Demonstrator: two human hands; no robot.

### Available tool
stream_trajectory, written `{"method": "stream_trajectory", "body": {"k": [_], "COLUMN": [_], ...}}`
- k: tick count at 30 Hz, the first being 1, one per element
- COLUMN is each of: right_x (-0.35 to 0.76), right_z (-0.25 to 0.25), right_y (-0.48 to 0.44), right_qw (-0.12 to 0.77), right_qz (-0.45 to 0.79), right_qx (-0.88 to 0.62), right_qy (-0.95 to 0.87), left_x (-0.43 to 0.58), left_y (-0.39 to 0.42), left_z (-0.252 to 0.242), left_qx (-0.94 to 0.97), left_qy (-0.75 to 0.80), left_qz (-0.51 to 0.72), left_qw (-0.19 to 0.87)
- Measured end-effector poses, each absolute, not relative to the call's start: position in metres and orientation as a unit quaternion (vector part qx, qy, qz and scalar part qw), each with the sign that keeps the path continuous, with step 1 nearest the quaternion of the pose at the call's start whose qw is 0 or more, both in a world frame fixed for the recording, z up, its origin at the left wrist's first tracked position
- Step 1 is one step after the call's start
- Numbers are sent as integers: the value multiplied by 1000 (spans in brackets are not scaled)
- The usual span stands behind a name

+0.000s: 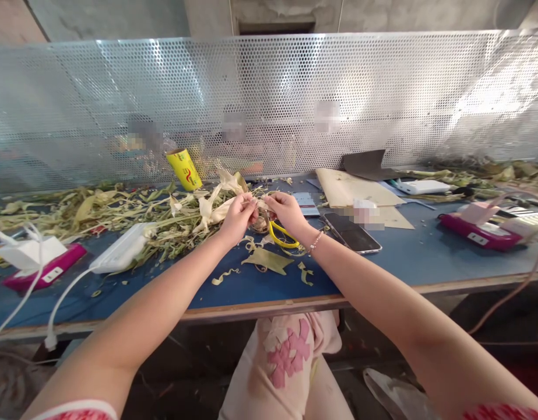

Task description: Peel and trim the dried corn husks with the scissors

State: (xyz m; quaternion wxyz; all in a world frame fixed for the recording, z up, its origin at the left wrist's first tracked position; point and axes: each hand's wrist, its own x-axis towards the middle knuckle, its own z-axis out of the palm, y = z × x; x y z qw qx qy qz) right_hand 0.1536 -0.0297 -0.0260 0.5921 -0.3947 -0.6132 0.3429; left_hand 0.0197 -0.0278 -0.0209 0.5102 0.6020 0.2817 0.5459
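At the middle of the blue table (260, 291), my left hand (241, 214) has its fingers closed on a pale dried flower (227, 182) whose petals reach up and to the left. My right hand (282, 208) touches close beside it, thumb and fingers pinched at the flower's base; the small part between the fingertips is hard to make out. Just below my right hand lie yellow-handled scissors (281, 236). A flat piece of dried leaf (269, 260) and curled scraps rest in front of my hands.
Dried plant stems (98, 204) spread over the left. A yellow tube (184, 169) leans behind them. White power bank (122, 248), magenta power strips (45, 267) with cables, black phone (352, 232), brown paper (356, 189) lie around; a perforated metal screen (269, 87) stands behind.
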Motion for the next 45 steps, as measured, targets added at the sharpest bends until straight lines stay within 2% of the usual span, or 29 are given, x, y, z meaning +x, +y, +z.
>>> {"method": "stream_trajectory", "body": {"k": [4,9,21,26,32,36,45], "right_x": [155,152,147,149,159,164,154], "right_z": [-24,-21,-22,-23,-21,-20,-17], "right_y": [-33,-39,-36,-36,-32,-28,-36], "right_qw": [570,571,591,597,609,616,608], "right_qz": [272,202,280,296,253,240,273], "right_qx": [-445,-432,-390,-400,-456,-474,-392], "right_qy": [-635,-669,-648,-630,-597,-582,-635], "left_x": [24,26,23,17,16,21,20], "left_y": [-31,-33,-24,-16,-27,-32,-20], "left_z": [-20,-19,-17,-23,-18,-16,-18], "left_qx": [550,549,515,571,665,664,529], "left_qy": [299,330,314,300,287,294,304], "left_qz": [539,566,602,603,550,527,596], "left_qw": [563,519,523,470,416,441,521]}}
